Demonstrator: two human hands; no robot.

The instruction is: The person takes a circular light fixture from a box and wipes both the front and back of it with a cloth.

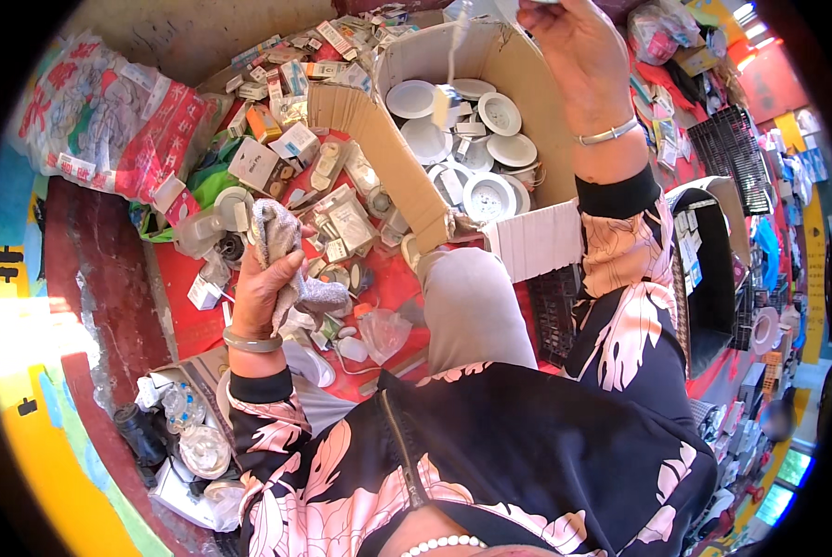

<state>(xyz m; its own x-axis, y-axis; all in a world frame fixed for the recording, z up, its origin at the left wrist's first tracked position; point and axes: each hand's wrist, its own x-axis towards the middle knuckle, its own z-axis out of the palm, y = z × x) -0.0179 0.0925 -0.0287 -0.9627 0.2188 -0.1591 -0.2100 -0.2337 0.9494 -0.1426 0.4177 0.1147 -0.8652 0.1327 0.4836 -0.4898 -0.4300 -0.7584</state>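
My left hand (pixel 266 288) is closed round a crumpled grey cloth (pixel 306 286), held above a pile of small boxes and fittings. At the top edge of the view my right hand (pixel 578 56) is raised over the far side of an open cardboard box (pixel 379 139). Its fingers are bent round something pale, mostly cut off by the edge. Left of that hand a white cord (pixel 455 46) hangs down with a small blurred whitish-yellow block (pixel 446 107) on it. In the box lie several round white recessed lights (pixel 488 197), some face up.
A red-and-clear plastic bag (pixel 110 121) bulges at the far left. Small cartons (pixel 295 144) heap up beyond my left hand. A clear plastic bag (pixel 383 334) lies near my knee (pixel 476 306). Black crates (pixel 727 153) stand right; bagged parts (pixel 202 450) sit lower left.
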